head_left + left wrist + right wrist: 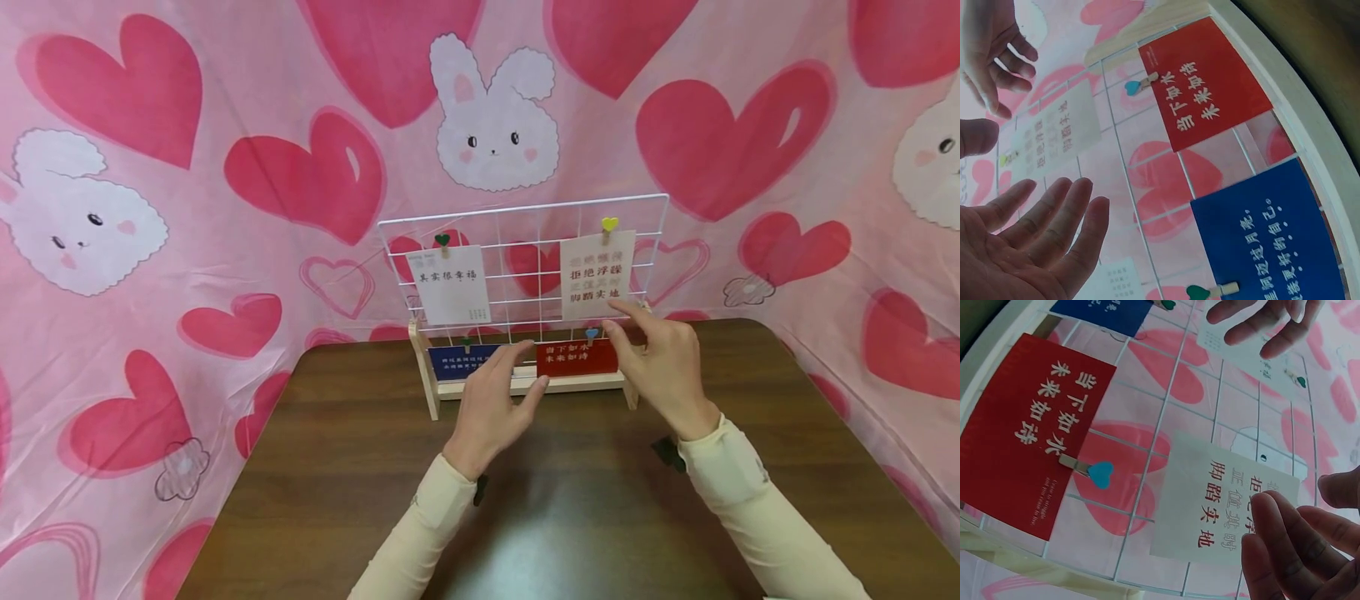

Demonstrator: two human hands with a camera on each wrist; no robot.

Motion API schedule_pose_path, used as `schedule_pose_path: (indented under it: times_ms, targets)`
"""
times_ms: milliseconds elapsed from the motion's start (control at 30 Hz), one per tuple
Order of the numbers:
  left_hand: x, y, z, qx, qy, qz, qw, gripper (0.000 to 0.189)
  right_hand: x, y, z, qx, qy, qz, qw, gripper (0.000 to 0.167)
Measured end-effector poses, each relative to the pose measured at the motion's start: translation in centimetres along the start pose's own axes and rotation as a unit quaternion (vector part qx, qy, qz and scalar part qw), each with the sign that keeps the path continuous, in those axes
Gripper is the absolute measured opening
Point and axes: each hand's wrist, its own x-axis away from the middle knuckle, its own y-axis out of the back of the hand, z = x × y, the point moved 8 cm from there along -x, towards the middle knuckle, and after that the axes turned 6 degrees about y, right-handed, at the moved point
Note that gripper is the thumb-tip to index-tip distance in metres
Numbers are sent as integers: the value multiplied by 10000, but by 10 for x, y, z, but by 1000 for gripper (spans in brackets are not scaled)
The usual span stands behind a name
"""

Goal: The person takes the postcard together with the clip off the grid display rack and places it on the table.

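A white wire grid [525,265] stands upright in a wooden base [577,383], with cards clipped to it. My left hand [491,408] is before the lower middle of the grid, fingers loosely spread, holding nothing. My right hand [663,362] is near the lower right of the white card [597,275] under a yellow heart clip [610,224]; its fingers are relaxed with nothing between them. A blue heart clip [1100,475] holds the red card [1038,434]. The blue card [1272,231] hangs from a green heart clip [1199,292], partly hidden behind my left hand in the head view.
Another white card [452,285] hangs at the upper left of the grid under a dark green heart clip [442,240]. The rack stands toward the back of a brown wooden table [322,492]. Behind it hangs a pink cloth [285,75] with hearts and rabbits.
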Motion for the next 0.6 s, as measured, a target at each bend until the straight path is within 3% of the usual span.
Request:
schedule_pose_path:
  times_ms: [600]
  targets:
    - [-31, -7, -16, 357, 191, -192, 9990, 51, -32, 6, -5, -250, -32, -200, 9995, 25]
